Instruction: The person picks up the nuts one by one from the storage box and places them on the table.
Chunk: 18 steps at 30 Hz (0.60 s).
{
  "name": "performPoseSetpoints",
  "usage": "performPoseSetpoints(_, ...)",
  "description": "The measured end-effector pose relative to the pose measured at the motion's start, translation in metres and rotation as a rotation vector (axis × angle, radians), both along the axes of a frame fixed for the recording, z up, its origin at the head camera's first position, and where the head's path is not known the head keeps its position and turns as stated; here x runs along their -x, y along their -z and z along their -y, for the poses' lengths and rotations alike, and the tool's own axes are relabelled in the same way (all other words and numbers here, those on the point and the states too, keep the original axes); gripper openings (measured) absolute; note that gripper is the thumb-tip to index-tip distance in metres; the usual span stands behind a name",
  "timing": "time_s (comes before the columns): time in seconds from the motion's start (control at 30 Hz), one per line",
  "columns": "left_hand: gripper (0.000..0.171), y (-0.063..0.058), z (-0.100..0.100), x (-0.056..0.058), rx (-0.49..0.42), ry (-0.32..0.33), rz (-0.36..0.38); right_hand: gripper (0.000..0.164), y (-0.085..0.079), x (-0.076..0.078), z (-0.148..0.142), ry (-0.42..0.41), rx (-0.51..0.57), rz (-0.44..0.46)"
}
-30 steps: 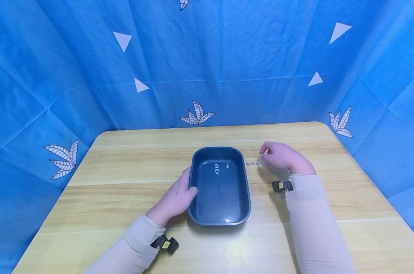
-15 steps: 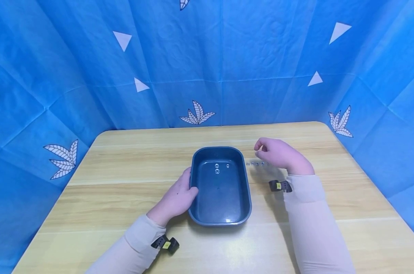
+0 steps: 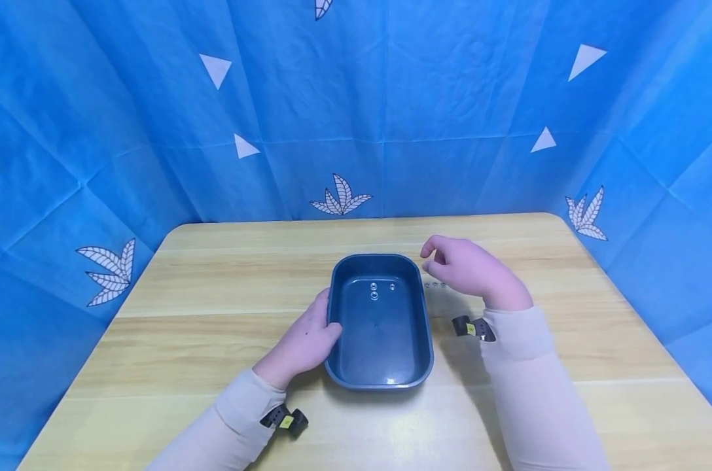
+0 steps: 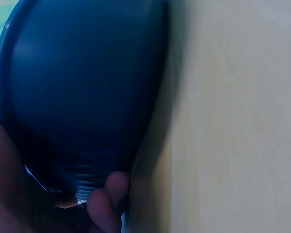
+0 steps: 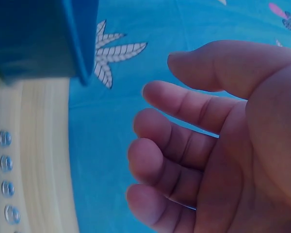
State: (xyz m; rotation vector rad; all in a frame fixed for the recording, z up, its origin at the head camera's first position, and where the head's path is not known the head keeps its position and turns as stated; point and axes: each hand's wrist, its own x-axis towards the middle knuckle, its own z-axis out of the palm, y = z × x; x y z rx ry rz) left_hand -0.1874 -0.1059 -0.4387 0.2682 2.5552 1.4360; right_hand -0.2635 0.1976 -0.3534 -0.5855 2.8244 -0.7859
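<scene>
My left hand [image 3: 302,345] grips the left wall of a dark blue plastic tray [image 3: 377,387], thumb over the rim; in the left wrist view its fingertips [image 4: 103,208] curl against the tray's ribbed outside. Three small shiny metal rings [image 3: 373,296], like nuts, lie on the tray floor toward its far end. Just right of the tray's far end hovers my right hand [image 3: 470,269], its fingers loosely bent. The right wrist view shows a gap between thumb and index finger with nothing in it. Beneath this hand runs a row of several similar rings [image 5: 8,188] on the table, partly hidden in the head view.
A light wood table [image 3: 226,275] carries everything. Blue cloth [image 3: 285,78] with white leaf and triangle prints hangs behind it and at both sides. A black strap camera [image 3: 291,422] sits on the left wrist, another [image 3: 470,327] on the right.
My right hand has moved left, from over the right end of the ring row to beside the tray's far right corner. The left hand, the tray and the rings inside stay put.
</scene>
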Motion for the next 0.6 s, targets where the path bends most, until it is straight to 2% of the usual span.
performPoseSetpoints(0.6, 0.070, 0.002, -0.001, 0.001, 0.010, 0.003, -0.009, 0.015, -0.014, -0.017, 0.030, -0.066, 0.073, -0.121)
